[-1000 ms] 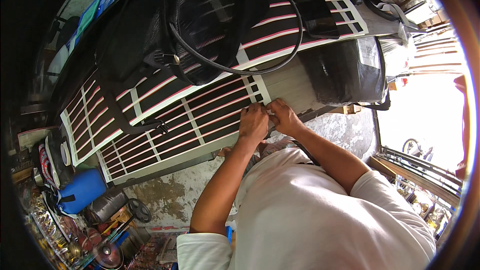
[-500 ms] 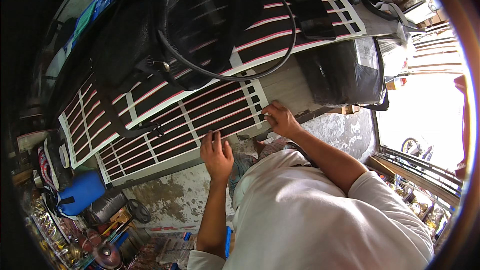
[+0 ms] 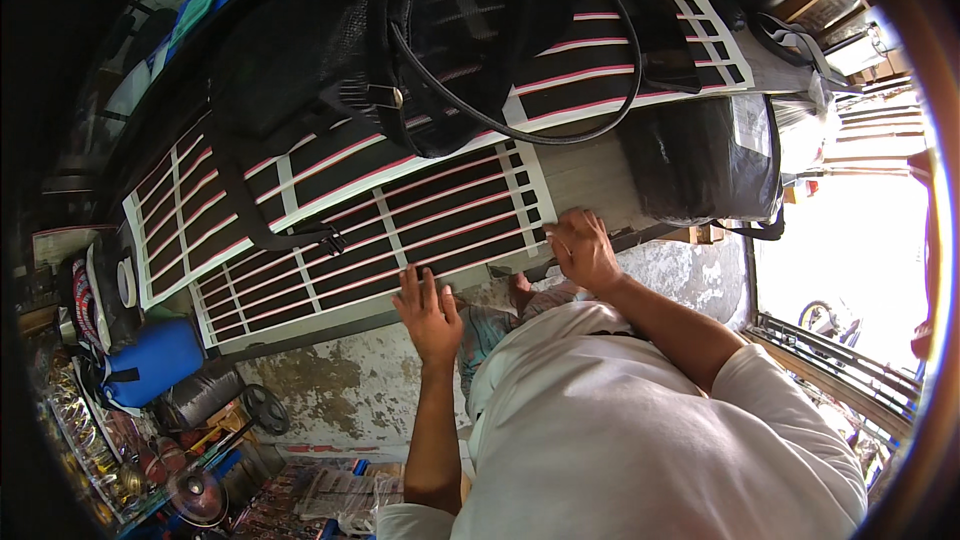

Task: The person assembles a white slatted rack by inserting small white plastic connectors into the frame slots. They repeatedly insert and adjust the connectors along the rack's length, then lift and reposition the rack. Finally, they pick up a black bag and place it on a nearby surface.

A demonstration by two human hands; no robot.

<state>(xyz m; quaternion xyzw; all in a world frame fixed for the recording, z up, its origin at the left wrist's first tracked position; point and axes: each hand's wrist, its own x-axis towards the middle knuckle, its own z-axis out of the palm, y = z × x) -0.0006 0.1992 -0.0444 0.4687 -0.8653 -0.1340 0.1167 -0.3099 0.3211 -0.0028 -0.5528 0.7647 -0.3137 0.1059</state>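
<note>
At left grip [image 3: 430, 322], striped sheet's edge [image 3: 340, 302]

On the grey table [image 3: 588, 176] lies a striped sheet [image 3: 400, 230], partly under a bigger sheet [image 3: 318, 168]. A black bundle [image 3: 700, 160] lies there too, to the right.

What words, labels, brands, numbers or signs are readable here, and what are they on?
None can be read.
White label on the black package: too blurred to read.
Lower striped sheet: stripes, no legible text.
</note>
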